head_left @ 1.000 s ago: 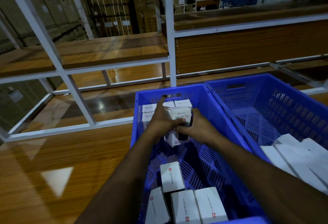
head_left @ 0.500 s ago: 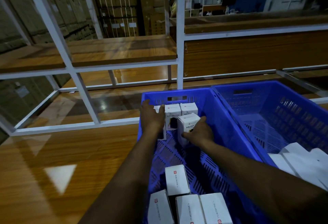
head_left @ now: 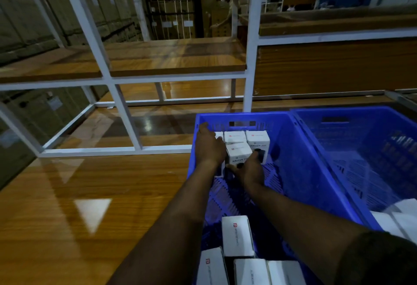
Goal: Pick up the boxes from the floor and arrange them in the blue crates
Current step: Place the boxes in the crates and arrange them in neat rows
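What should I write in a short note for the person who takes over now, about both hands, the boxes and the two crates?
Left hand: flat on the boxes at the far left corner of the near blue crate, gripping nothing that can be seen.
Right hand: pressing the front HALLEY box into that group; not lifting it.
Done: a few white boxes stand upright against the far wall.
Left: loose boxes at the near end of this crate need arranging. The second blue crate on the right is mostly bare, with some white boxes at its near end.
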